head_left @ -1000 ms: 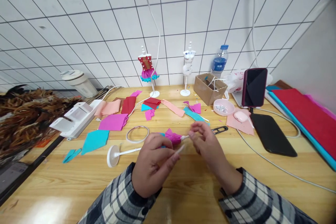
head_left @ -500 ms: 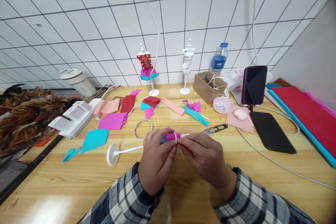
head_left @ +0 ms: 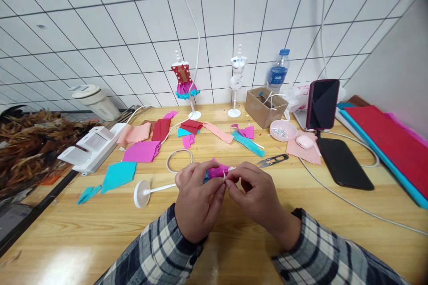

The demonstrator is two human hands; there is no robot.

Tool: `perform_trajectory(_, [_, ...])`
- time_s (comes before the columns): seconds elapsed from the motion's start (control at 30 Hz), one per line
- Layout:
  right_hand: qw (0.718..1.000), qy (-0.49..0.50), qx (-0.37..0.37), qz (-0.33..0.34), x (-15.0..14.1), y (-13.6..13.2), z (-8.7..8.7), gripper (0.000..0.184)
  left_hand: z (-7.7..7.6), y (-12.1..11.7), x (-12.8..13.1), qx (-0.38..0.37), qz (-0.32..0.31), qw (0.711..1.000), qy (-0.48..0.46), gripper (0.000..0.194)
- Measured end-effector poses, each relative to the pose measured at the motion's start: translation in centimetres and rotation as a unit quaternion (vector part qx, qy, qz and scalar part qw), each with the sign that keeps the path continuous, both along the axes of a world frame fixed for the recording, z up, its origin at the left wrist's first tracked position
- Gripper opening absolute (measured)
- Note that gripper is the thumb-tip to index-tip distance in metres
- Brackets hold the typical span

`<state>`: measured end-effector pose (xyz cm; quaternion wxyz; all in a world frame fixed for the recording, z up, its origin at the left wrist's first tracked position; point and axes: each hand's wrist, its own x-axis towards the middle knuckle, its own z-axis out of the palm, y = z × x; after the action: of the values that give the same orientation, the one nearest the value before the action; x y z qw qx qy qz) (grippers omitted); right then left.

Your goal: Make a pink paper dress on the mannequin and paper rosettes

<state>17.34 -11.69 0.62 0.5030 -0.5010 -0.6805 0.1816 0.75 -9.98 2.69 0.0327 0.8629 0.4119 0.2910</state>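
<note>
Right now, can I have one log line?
left hand: holding lying mannequin | right hand: pinching white strip | snips: on table

Snips on the table right of the front dress form, bottle behind the box

Head view, forward and downward

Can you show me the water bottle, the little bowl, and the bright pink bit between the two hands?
Water bottle (head_left: 277,75): head view, on its blue label.
Little bowl (head_left: 284,139): head view, on its front wall.
Bright pink bit (head_left: 217,171): head view, on the middle of the part that shows.
</note>
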Motion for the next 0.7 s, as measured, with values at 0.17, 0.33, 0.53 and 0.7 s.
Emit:
perform_trajectory(0.17, [0.996, 0.074, -0.048, 0.032, -0.17, -0.03, 0.29, 0.005, 0.14, 0.05, -0.09, 0.002, -0.005, 1.0, -0.025, 0.018])
perform_trajectory(0.33, [0.996, 0.068, -0.002, 0.062, 0.18, -0.28, 0.1, 0.011, 0.24, 0.18, -0.05, -0.006, -0.018, 0.999, -0.046, 0.016])
perform_trajectory(0.53, [0.996, 0.046, 0.023, 0.072, 0.21, -0.24, -0.29, 0.014, 0.3, 0.34, -0.12, -0.046, -0.031, 0.997, -0.047, 0.023])
perform_trajectory(0.7, [0.998, 0.045, 0.024, 0.041, 0.09, -0.2, -0.3, 0.009, 0.23, 0.47, -0.12, -0.049, -0.048, 0.997, -0.04, 0.021])
